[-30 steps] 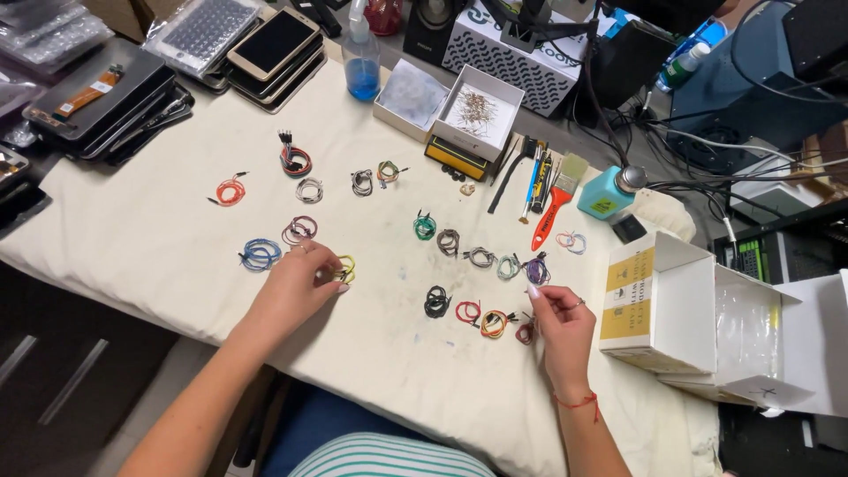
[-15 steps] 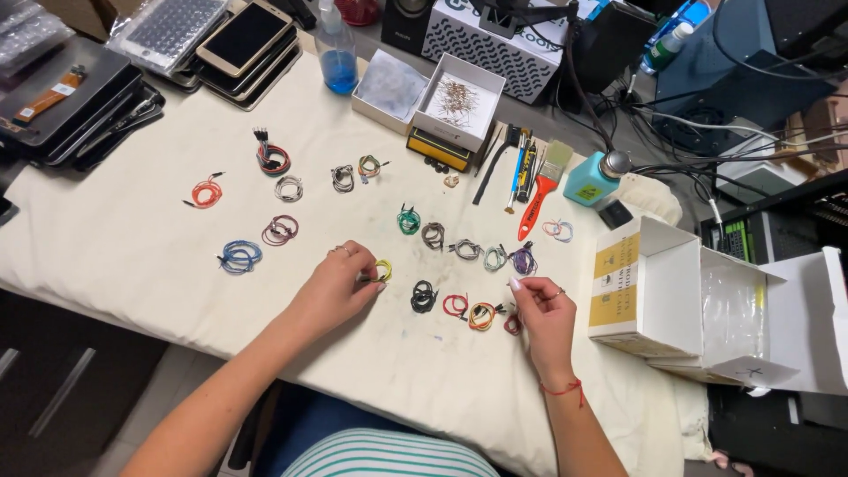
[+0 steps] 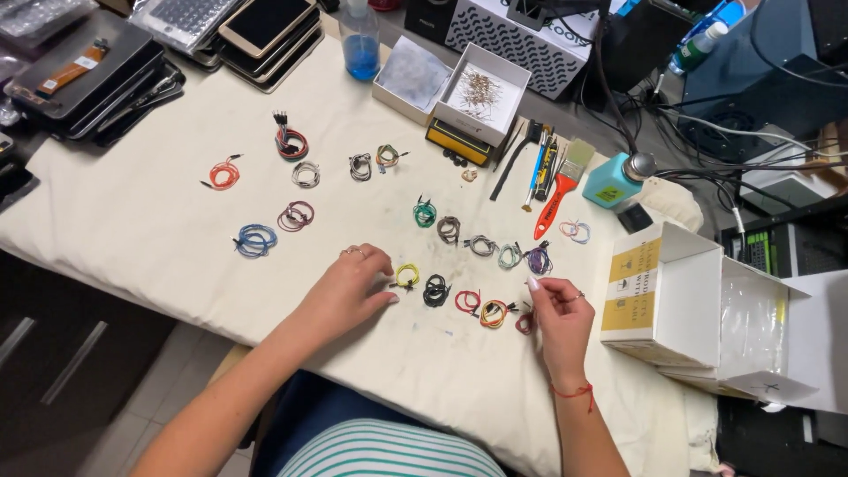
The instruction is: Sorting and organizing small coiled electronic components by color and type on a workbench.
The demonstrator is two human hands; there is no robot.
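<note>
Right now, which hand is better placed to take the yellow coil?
Left. The left hand has fingertips right beside the yellow coil; the right hand sits farther off, by the dark red coil.

Both forearms reach forward from the lower edge of the view, bare to the elbow. The left hand [image 3: 349, 287] lies palm down, fingers [image 3: 382, 265] loosely curled, with a ring on one of them. The right hand [image 3: 558, 314] is raised on its wrist, thumb and forefinger pinched together, a red thread around the wrist.
</note>
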